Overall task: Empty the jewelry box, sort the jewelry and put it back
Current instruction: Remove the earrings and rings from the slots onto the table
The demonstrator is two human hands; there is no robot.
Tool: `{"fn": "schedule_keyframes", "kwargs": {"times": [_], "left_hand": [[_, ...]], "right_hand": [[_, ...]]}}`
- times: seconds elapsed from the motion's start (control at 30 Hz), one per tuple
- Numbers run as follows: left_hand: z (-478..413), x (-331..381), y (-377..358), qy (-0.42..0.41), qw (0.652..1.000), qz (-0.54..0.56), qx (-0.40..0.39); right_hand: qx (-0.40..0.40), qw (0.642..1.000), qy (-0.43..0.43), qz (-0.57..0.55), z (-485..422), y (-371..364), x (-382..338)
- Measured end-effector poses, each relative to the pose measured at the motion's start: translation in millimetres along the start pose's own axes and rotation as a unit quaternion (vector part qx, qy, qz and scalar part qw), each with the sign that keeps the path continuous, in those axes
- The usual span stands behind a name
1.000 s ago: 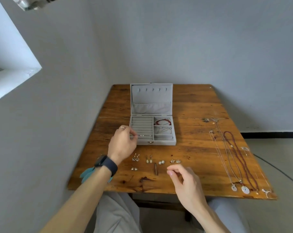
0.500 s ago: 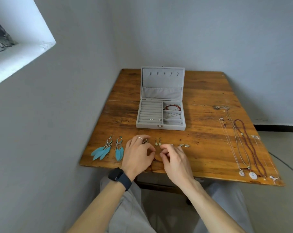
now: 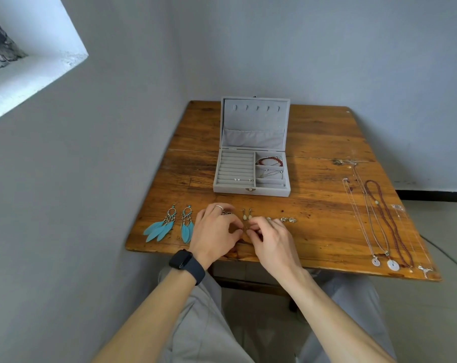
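Wood, worn and glossy with dark streaks, makes up the worktop (image 3: pixel 314 142), which is set into a corner of grey walls. A rectangular jewelry box (image 3: pixel 251 190), covered in pale grey velvet, is placed near the middle of the worktop towards the far edge, with its lid (image 3: pixel 253 121) stood upright. Padded ring rolls (image 3: pixel 235 166) fill its left half, and a red corded bracelet (image 3: pixel 269 161) is coiled in its far right compartment. Two turquoise feather earrings (image 3: pixel 169 226) with metal hoops are laid flat near the front left corner. A pair of small pale drop earrings (image 3: pixel 246 215) and some tiny shiny studs (image 3: pixel 287 219) are lined up between the box and the front edge. Thin silver chains and a dark red beaded necklace (image 3: pixel 390 218) are stretched out along the right edge, ending in round white pendants (image 3: pixel 392 265) by the front right corner. The left hand (image 3: pixel 214 231), with a silver ring and a dark wristwatch (image 3: pixel 186 263), and the right hand (image 3: pixel 272 237) are brought together just above the front edge, knuckles up and fingers curled. A tiny piece (image 3: pixel 244 229), too small to be identified, is pinched between the fingertips of both hands.
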State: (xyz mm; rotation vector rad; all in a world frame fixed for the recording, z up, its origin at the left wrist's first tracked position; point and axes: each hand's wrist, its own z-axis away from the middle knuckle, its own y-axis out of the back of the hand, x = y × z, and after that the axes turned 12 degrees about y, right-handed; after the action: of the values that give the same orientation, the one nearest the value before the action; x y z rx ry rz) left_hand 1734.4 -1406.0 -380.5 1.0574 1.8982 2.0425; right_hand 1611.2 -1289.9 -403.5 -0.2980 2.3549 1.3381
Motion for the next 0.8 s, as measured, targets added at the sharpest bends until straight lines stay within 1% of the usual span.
{"fn": "schedule_keyframes", "kwargs": {"times": [0.27,0.8], "left_hand": [[-1.4,-1.8,2.3,-0.007,1.0,-0.008,-0.006],[-3.9,0.4,2.6,-0.025,0.999,-0.016,-0.012]], "right_hand": [[0.021,0.999,-0.04,0.008,11.0,-0.5,4.6],[0.017,0.997,-0.075,-0.008,10.9,-7.2,4.9]]}}
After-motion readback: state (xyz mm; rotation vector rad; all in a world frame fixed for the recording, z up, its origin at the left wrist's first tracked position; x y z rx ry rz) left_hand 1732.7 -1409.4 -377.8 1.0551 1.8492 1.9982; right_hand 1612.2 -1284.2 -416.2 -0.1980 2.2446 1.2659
